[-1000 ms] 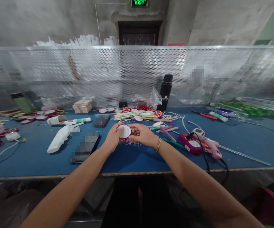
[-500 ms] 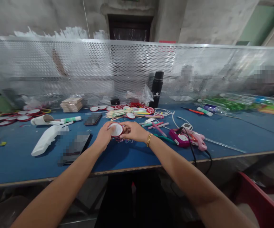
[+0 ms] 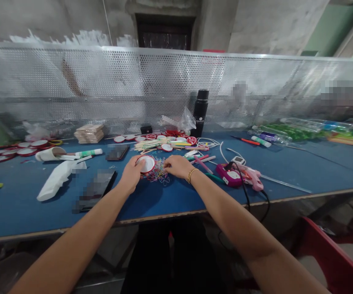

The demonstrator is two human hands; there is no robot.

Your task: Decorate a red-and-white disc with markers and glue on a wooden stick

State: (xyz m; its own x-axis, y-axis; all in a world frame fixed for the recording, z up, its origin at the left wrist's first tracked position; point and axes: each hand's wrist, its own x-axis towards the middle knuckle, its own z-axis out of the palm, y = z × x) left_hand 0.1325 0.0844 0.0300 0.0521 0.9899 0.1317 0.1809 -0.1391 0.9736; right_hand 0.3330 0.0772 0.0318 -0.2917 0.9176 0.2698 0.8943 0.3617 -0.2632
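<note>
My left hand [image 3: 131,175] is closed on the edge of a small round drum [image 3: 147,164] with a white face and a red rim, its thumb lying over the face. The drum is tilted toward me above a loose pile of thin, many-coloured looped pieces [image 3: 161,173]. At the right side of that pile is my right hand [image 3: 178,166], its fingertips pinched together. Whatever sits between those fingertips is too small to make out. A gold bracelet [image 3: 191,175] circles my right wrist.
Behind the pile lie wooden sticks [image 3: 150,143] and more red-rimmed discs [image 3: 166,147]. A black flask [image 3: 200,113] stands before the perforated metal screen [image 3: 164,81]. To the right are a magenta box [image 3: 229,175] and a pink glue gun [image 3: 253,179] with cords. Two dark phones [image 3: 117,152] lie left.
My right hand has come away from the drum and moved to the right side of the coloured pile. More of the pile shows. The left hand still holds the drum.
</note>
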